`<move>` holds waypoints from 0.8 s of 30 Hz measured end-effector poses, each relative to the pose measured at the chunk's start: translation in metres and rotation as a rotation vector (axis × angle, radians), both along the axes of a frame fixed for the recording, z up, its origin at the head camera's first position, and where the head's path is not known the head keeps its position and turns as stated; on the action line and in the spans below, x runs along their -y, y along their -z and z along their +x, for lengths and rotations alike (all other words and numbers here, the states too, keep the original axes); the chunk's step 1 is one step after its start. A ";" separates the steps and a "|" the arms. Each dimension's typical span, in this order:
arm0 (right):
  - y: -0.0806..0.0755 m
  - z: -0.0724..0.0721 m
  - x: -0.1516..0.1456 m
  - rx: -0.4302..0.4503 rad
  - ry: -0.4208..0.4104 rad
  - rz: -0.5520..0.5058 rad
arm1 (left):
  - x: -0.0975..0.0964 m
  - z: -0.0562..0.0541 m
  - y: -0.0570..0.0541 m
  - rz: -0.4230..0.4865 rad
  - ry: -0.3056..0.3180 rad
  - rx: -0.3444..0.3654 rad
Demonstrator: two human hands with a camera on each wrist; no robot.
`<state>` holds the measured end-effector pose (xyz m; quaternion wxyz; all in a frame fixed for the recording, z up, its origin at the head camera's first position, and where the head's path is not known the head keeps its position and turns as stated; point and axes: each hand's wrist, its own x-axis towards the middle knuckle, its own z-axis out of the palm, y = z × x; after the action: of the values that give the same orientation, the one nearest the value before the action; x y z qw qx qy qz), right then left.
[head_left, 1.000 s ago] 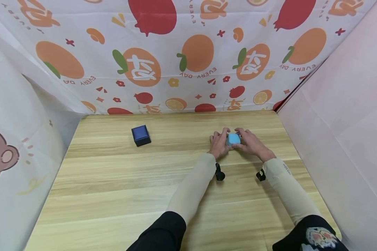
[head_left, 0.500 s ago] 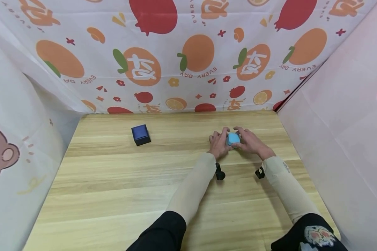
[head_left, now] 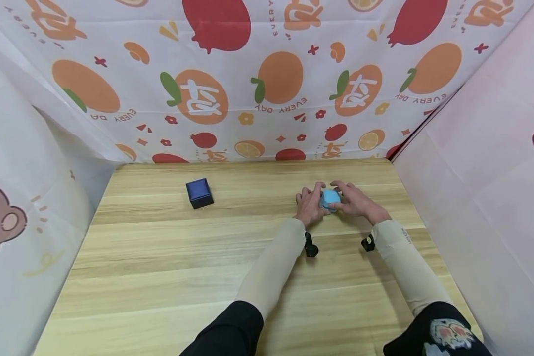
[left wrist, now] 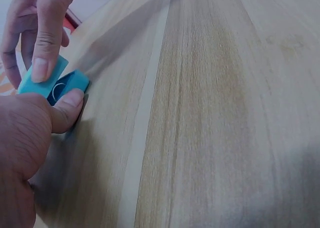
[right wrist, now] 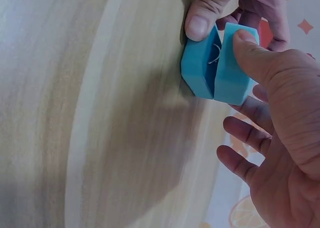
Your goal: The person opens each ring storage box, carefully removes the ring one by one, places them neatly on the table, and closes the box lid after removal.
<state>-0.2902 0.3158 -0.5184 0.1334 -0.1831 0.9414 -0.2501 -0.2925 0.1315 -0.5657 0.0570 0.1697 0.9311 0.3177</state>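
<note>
A light blue ring box stands at the right rear of the table, between both hands. Its lid is tilted partly up from the base, and a thin silvery ring shows in the gap. My left hand holds the base, its thumb pressing the front edge in the left wrist view. With thumb and fingers, my right hand pinches the lid; its other fingers spread away from the box in the right wrist view.
Well to the left on the wooden table sits a dark blue box. A fruit-patterned cloth hangs along the back edge, with pale cloth walls at both sides.
The ring box's lid has tilted up a little, so a dark gap now shows below it. Both hands stay in nearly the same place, and the dark blue box has not moved.
</note>
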 end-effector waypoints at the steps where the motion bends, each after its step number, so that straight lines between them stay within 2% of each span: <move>1: 0.000 0.000 0.000 0.003 0.000 0.001 | 0.000 0.000 0.000 0.001 0.000 0.000; 12: 0.001 -0.007 -0.003 0.069 0.004 -0.012 | 0.000 0.000 0.003 -0.002 -0.001 -0.008; 24: 0.000 -0.012 -0.007 0.101 0.007 -0.048 | 0.000 0.000 0.000 0.007 -0.009 -0.006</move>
<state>-0.3018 0.3226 -0.5187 0.1754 -0.1699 0.9278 -0.2820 -0.2928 0.1320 -0.5660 0.0523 0.1669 0.9308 0.3209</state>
